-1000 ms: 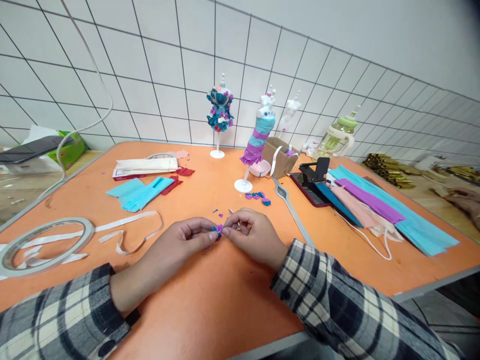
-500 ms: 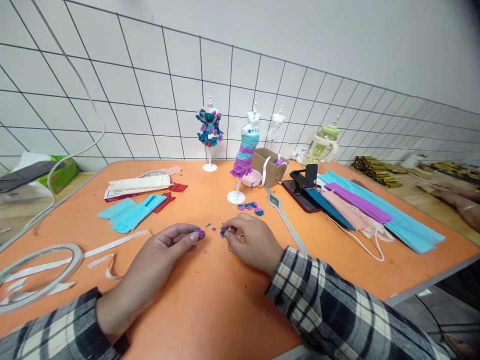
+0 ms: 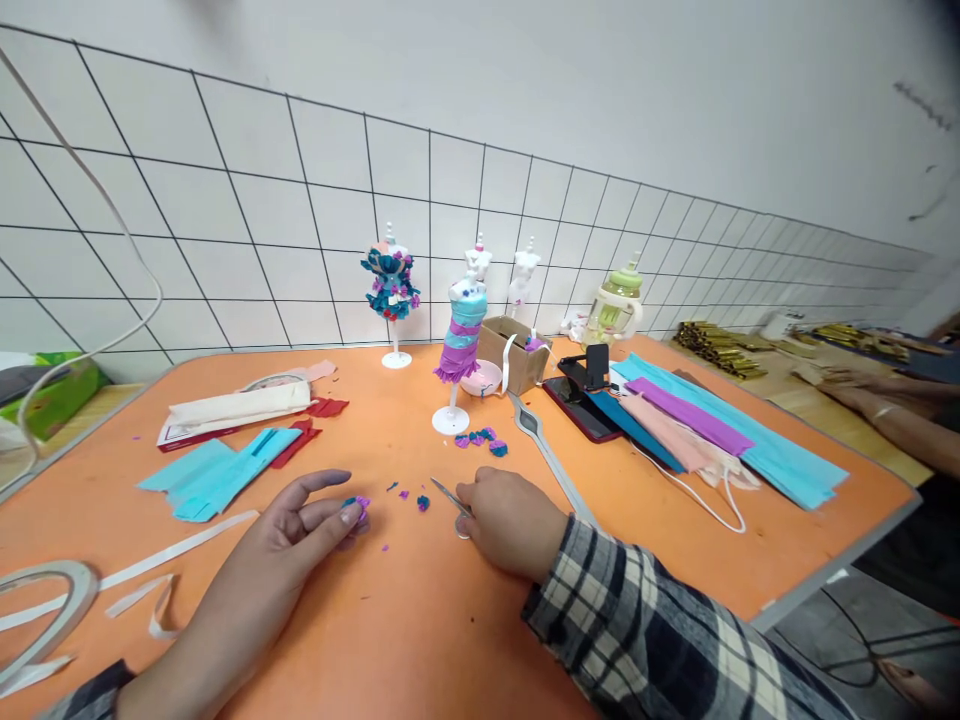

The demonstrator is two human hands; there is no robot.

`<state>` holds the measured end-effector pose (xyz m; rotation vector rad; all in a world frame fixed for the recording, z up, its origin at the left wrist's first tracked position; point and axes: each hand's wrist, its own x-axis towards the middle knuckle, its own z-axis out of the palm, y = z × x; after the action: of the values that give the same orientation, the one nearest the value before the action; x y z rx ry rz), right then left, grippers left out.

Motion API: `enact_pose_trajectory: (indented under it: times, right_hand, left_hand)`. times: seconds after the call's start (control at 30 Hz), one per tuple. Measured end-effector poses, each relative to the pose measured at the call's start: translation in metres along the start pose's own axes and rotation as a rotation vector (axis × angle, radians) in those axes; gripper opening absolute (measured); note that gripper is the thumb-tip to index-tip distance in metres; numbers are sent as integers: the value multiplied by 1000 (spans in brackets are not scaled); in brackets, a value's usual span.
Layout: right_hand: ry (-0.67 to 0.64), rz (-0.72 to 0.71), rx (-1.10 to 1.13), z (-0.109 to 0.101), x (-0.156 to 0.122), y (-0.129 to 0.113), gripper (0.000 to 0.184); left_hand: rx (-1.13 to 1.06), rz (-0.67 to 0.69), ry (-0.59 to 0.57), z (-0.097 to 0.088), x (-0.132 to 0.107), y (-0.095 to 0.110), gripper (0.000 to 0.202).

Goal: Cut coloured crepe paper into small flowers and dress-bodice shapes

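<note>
Left hand [image 3: 289,545] half-curled, pinching purple-teal piece [image 3: 364,505]; right hand [image 3: 514,520] closed round scissors [image 3: 450,496] (probably; grip partly hidden), pointing ten o'clock.

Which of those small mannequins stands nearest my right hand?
The striped turquoise-and-purple mannequin, left of the cardboard box. The ruffled dark teal mannequin and two white mannequins stand farther from your right hand.

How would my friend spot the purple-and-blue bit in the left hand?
Find the orange table, then the left hand over it. It holds a small purple-and-blue bit. Similar bits lie on the table, but only this one shows in a hand.
</note>
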<state>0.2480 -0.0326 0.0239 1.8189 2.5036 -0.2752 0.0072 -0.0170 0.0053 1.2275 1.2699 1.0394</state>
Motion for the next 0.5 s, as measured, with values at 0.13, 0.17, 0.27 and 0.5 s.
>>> enact_pose_trajectory:
  times: [0.13, 0.17, 0.27, 0.5]
  right_hand:
    - [8, 9, -55, 1, -1, -6, 15]
    - [19, 28, -61, 1, -1, -8, 16]
    - [44, 119, -80, 2, -1, -15, 20]
    - [180, 59, 186, 7, 12, -1, 19]
  left_hand:
    - [-36, 10, 18, 3, -1, 3, 60]
    - [-43, 14, 23, 4, -2, 4, 59]
    - [-7, 36, 50, 6, -3, 5, 51]
    - [-187, 91, 88, 2, -4, -2, 33]
